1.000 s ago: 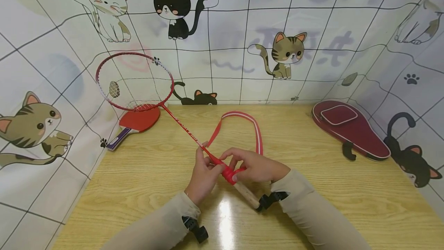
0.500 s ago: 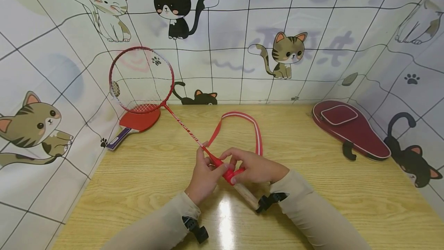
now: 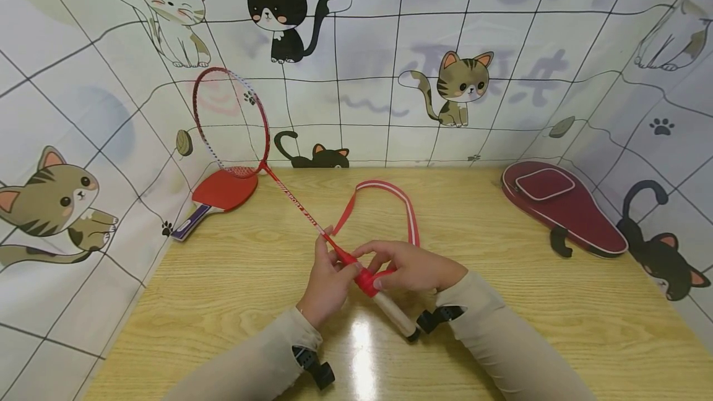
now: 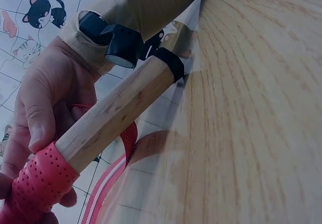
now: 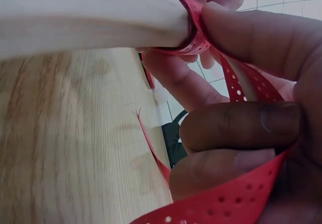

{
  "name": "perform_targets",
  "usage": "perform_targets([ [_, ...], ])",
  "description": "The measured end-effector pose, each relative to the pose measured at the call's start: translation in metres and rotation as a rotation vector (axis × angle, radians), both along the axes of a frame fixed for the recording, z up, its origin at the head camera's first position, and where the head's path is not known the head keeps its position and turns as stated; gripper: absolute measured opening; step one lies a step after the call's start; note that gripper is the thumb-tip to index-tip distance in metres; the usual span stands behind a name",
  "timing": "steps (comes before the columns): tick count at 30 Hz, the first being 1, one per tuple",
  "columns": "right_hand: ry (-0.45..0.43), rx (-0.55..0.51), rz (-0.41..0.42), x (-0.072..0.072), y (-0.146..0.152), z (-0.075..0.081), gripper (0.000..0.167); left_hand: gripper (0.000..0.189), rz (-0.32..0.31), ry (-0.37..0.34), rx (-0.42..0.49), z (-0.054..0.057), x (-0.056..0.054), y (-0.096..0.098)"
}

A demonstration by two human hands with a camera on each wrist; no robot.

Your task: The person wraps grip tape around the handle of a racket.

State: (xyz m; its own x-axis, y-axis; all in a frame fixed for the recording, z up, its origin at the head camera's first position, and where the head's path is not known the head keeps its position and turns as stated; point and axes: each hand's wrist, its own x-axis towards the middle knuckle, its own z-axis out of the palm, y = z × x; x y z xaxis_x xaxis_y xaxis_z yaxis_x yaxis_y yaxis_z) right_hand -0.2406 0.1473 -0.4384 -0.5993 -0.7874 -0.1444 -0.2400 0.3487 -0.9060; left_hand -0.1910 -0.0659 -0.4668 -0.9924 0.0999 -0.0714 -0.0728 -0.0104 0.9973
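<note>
In the head view we are seeing both hands working close together on the racket (image 3: 289, 198), which is slanting across the middle of the counter (image 3: 223, 302) with its head toward the back left. The left hand (image 3: 328, 280) is gripping it where the shaft is meeting the red wrap (image 3: 366, 280); the right hand (image 3: 418, 268) is pinching the tape (image 3: 413, 221) at the wrap. The tape is looping beyond the hands, and we are judging that a tug there could twist it or catch it. The racket's head is overlapping the bat (image 3: 228, 189) in our line of sight, so a careless turn could be knocking the two together. The case (image 3: 557, 206) is lying well apart on the right.

In the left wrist view we are looking along the handle (image 4: 118, 110), its wood showing bare between the wrap and the black cap (image 4: 169, 63). The right thumb is resting by the wrap's edge. If the left hold is loosening, the racket could be rolling and slackening those turns.

In the right wrist view the thumb (image 5: 261, 38) is pressing the tape at the handle while the strip is running through curled fingers (image 5: 241, 126). Slack is hanging below; should the pinch be slipping, we are expecting the last turn to be springing open, leaving gaps or wrinkles.
</note>
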Motion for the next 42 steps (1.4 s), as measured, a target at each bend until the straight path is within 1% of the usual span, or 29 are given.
perform_targets([
  [3,-0.012,-0.005,0.01,-0.0006,0.0002,0.0001,0.059,0.085,0.012,0.009,0.003,0.0001,0.0003,-0.0004],
  [6,-0.021,-0.011,0.016,-0.0012,0.0007,-0.0009,0.059,0.085,0.01,0.024,0.015,-0.0003,0.0004,-0.0008],
  [16,-0.018,-0.03,0.027,-0.0012,0.0007,-0.0037,0.061,0.086,0.003,0.02,0.031,-0.0007,-0.0002,-0.0013],
  [23,-0.028,-0.011,-0.025,0.0016,-0.0006,-0.0006,0.06,0.088,0.007,0.01,0.005,-0.0006,0.0017,-0.0017],
  [26,-0.027,0.002,-0.043,0.0025,-0.0013,0.0,0.059,0.089,0.014,0.017,-0.013,-0.0015,0.0015,-0.0014],
  [34,-0.004,0.01,-0.057,0.0028,-0.0032,-0.0022,0.059,0.096,0.015,0.022,-0.048,-0.003,0.0009,-0.0016],
  [39,0.017,0.024,-0.073,0.0035,-0.0039,-0.0032,0.058,0.094,0.013,0.027,-0.074,-0.0021,0.0006,-0.0007],
  [42,0.017,0.02,-0.068,0.0034,-0.0038,-0.0027,0.058,0.093,0.016,0.022,-0.077,-0.0011,0.0004,-0.0003],
])
